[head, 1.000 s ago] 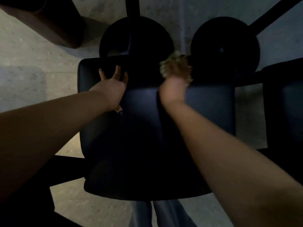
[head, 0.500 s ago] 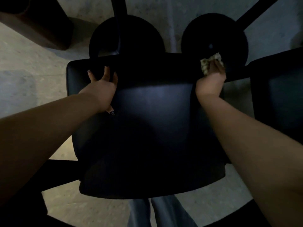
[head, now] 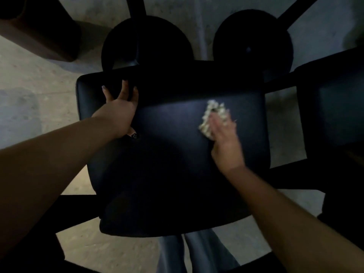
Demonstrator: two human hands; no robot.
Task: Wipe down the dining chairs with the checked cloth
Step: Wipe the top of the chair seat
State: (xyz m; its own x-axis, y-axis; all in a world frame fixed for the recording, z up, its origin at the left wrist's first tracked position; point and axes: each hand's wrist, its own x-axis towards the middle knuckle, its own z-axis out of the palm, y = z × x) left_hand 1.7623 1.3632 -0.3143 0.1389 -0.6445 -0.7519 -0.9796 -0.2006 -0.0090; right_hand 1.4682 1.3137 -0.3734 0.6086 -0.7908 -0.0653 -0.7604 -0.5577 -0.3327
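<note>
Your right hand [head: 224,138] has dragged the checked cloth [head: 211,117] from 1 o'clock onto the chair [head: 177,164] seat, fingers pressing flat (blurred); left hand [head: 120,111] grips the backrest.

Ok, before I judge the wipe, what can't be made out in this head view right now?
- Checked cloth: motion-blurred, and the right hand covers part of it, so the pattern and the grip are unreadable.
- Left hand: its fingertips vanish into shadow at the chair back.
- Seat: too dark to show dust or wiped patches.
- Neighbouring chair: cut off by the right edge.
</note>
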